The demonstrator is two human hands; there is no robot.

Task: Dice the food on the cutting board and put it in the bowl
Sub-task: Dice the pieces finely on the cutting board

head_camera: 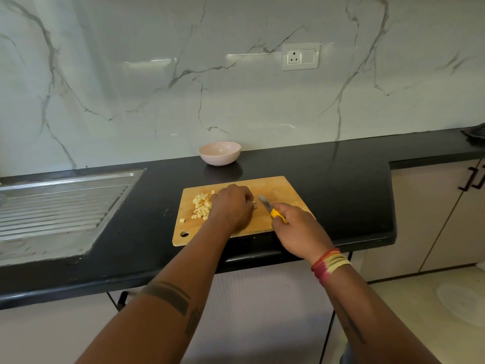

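Wooden board (278,187) lies on the black desk (341,185), near its front edge. A heap of pale diced food (201,206) sits on the board's left part, one cube just beside the heap. The left hand (232,206) rests over the board's middle, fingers curled down on a small uncut piece (254,205) that is mostly hidden. The right hand (296,229) grips a yellow-handled knife (270,207), blade pointing toward the left hand. A pink bowl (220,153) stands behind the board, by the marble wall (236,101).
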